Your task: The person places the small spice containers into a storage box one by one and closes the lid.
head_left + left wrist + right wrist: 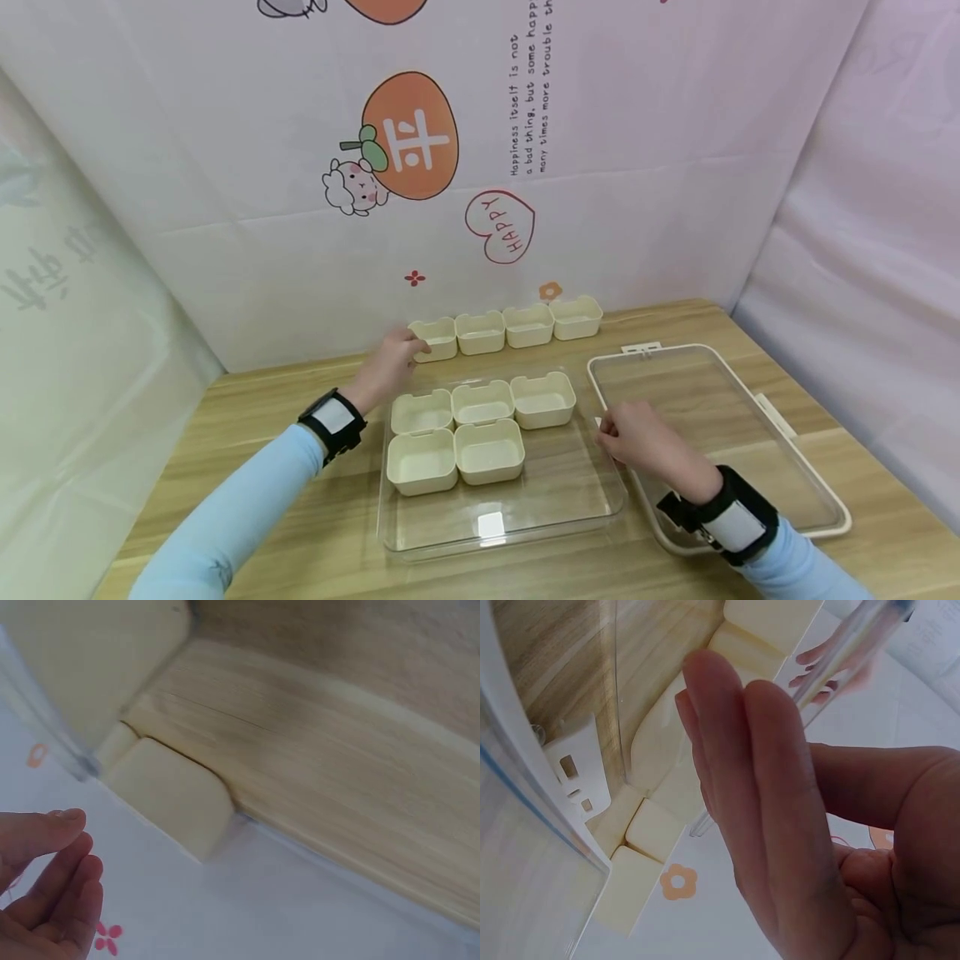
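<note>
At the left end of a back row of cream bins, my left hand (390, 367) reaches to the leftmost bin (438, 340). In the left wrist view, its thumb and loosely bent fingers (79, 885) stand apart from that cream bin (169, 795), with nothing between them. My right hand (641, 437) is at the right side of a clear tray (562, 492). Straight fingers (727, 750) show in the right wrist view, hiding part of the tray rim; contact cannot be made out. Several cream bins (489, 454) sit in the tray's left and back parts.
A clear lid (690, 417) with a cream frame and side clips lies right of the tray, beneath the right forearm. The remaining back-row bins (528, 327) stand along a printed white cloth (300, 275). Wooden tabletop (270, 417) shows left of the tray.
</note>
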Demonstrator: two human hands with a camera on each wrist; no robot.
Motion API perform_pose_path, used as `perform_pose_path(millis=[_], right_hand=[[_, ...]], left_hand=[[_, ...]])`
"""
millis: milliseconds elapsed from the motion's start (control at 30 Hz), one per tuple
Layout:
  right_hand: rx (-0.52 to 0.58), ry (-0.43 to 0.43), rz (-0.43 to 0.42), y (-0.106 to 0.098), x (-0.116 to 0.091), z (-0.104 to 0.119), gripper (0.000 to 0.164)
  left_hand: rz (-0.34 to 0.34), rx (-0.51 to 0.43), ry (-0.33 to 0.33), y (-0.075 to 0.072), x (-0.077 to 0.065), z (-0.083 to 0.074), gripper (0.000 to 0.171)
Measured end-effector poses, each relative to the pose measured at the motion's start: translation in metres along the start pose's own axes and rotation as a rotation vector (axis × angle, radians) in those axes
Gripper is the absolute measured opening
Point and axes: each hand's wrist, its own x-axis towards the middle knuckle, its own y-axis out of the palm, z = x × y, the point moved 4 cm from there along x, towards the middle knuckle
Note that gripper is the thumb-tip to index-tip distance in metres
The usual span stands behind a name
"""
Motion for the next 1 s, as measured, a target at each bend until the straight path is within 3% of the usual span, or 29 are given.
perform_pose_path(millis=[433, 1000], right_hand=[[0.011, 0.000, -0.004, -0.001, 0.000, 0.000, 0.014], [0.021, -0.007, -0.007, 0.001, 0.000, -0.002, 0.015]], left_hand=[[-0.005, 0.155, 0.155, 0.011, 0.010, 0.026, 0.027], [0.084, 0.132, 0.076, 0.027, 0.024, 0.045, 0.028]])
